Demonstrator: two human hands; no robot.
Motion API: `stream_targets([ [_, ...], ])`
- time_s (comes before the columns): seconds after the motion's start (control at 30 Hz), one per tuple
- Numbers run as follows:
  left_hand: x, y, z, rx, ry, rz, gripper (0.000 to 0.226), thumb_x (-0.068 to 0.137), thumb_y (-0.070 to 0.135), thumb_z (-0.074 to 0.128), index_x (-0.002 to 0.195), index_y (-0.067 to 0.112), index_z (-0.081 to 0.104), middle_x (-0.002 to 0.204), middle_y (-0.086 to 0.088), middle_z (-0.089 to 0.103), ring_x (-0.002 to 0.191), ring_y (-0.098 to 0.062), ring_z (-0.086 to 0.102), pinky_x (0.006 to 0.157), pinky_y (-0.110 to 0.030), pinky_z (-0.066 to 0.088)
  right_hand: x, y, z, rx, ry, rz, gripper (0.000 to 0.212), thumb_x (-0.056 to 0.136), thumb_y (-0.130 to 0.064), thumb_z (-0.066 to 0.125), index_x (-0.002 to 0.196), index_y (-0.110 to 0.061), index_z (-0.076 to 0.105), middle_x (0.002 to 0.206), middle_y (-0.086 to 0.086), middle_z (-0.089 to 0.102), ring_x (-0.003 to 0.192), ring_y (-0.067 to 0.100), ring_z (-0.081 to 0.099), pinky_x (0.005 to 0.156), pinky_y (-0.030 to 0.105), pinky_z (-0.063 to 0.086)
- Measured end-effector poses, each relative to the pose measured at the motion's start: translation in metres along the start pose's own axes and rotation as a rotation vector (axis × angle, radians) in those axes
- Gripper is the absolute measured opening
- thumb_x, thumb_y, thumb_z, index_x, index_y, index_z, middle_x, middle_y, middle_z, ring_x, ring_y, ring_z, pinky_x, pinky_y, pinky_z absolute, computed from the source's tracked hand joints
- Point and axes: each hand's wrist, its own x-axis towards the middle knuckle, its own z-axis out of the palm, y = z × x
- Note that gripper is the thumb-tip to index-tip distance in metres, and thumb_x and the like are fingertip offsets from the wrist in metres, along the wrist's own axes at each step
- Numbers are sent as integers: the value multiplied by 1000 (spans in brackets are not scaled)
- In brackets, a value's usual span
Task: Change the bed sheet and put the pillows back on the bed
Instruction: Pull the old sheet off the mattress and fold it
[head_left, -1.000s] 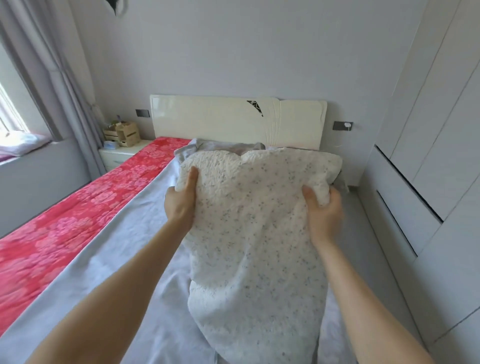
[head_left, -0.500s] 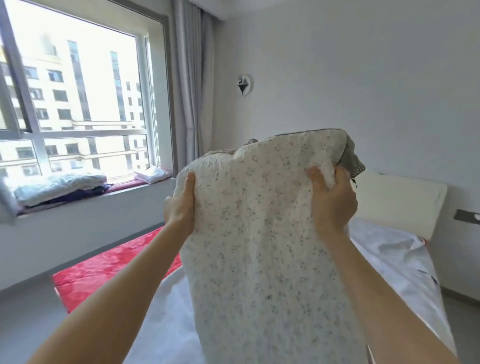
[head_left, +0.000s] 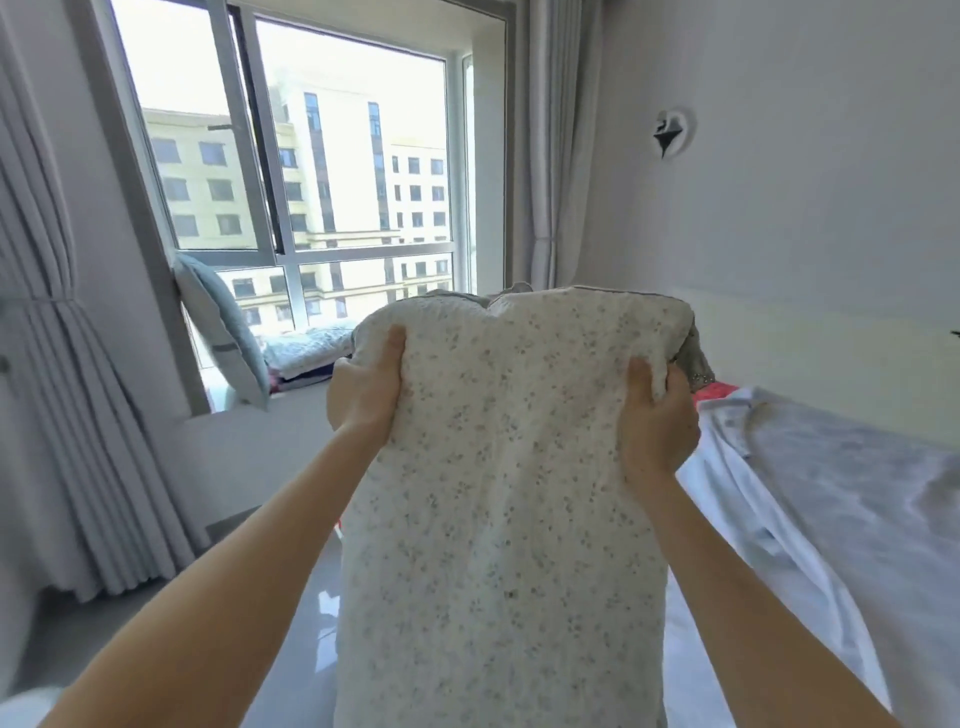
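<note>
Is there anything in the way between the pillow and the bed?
Nothing visible. The left hand and right hand hold the pillow up in the air; the bed lies to its right, covered by a rumpled sheet.

window (head_left: 337, 156) centre-left | curtain (head_left: 62, 364) tied, left | wall ornament (head_left: 672, 132) right | glossy floor (head_left: 291, 623)

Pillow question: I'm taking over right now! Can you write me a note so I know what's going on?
Left hand: grips the pillow at its top left edge.
Right hand: grips its top right edge.
Pillow: held upright in the air beside the bed, towards the window.
Done: a grey sheet lies over the bed, rumpled.
Left: probably smooth the sheet, then set the pillow on the bed.
</note>
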Motion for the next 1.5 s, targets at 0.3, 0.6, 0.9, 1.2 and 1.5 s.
stream_targets([
  [0.3,134,-94,-51,265,84,61,89,77,75,48,131,5,43,123,-9,59,107,-29,57,79,-35,41,-87,68,186,-99,-166,239,47,100,-44,32,125,-9,50,111,13,63,102,34,57,87,42,43],
  [0.6,279,-181,-32,399,124,-41,82,76,74,51,124,9,46,120,-9,58,106,-32,56,80,-35,41,-90,128,345,-200,-390,297,49,103,-35,26,147,-13,28,134,13,53,119,35,51,90,41,39],
  [0.9,378,-229,44,521,70,-66,75,76,74,51,112,9,47,108,-11,61,96,-34,58,74,-38,42,-42,183,437,-252,-476,440,64,100,-45,27,152,-20,0,128,18,54,110,37,55,84,39,44],
  [1.2,484,-239,157,557,-150,17,75,76,75,51,116,12,46,116,-13,61,104,-37,58,81,-41,43,17,214,481,-209,-358,601,109,75,-64,62,151,-18,-1,146,10,40,128,33,44,102,44,41],
  [1.5,578,-269,292,540,-512,17,82,81,63,57,138,12,28,134,-20,49,120,-40,49,99,-47,41,98,240,516,-610,-327,708,63,86,-13,51,142,-4,24,144,18,32,128,37,39,97,34,40],
])
